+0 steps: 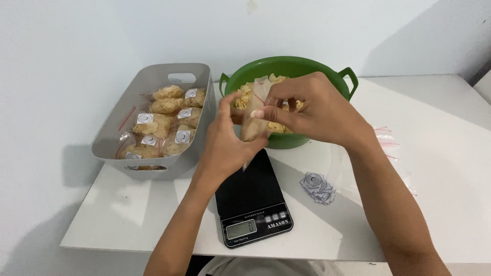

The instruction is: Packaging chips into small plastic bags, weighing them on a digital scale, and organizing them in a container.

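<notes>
A small clear plastic bag of pale yellow chips [253,120] is held upright above a black kitchen scale [252,201]. My left hand [225,140] grips the bag from the left side and below. My right hand [312,110] pinches the bag's top edge with the fingertips. Behind the hands stands a green bowl [307,69] holding loose chips.
A grey bin [153,79] at the left holds several filled, labelled chip bags. A small pile of round stickers [318,187] lies right of the scale. Empty clear bags with red strips [391,145] lie on the white table [440,204] at the right.
</notes>
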